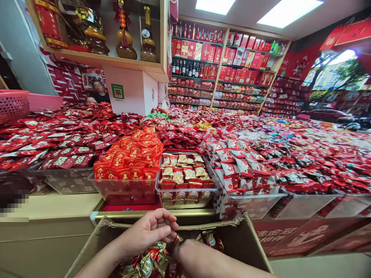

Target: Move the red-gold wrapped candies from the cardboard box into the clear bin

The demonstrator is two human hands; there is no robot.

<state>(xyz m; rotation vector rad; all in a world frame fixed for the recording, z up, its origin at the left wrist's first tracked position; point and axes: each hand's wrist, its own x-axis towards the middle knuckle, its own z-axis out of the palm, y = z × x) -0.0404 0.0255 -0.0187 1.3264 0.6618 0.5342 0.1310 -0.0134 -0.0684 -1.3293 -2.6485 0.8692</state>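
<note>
My left hand (pixel 150 230) hovers over an open cardboard box (pixel 249 239) at the bottom of the view, its fingers curled around a small wrapped candy. My right hand is down inside the box, hidden among the shiny red and gold candy packets (pixel 150 262); only its forearm (pixel 208 262) shows. Just beyond the box stands a clear plastic bin (pixel 185 193) of red and cream wrapped sweets, with another clear bin (pixel 127 189) of bright red packets to its left.
A wide counter is heaped with red wrapped candies (pixel 290 154) in clear bins. A white carton (pixel 130 90) stands behind them, a pink basket (pixel 13 104) at far left. Shelves (pixel 220 61) of red boxes and bottles line the back wall. A person (pixel 98 92) sits behind the counter.
</note>
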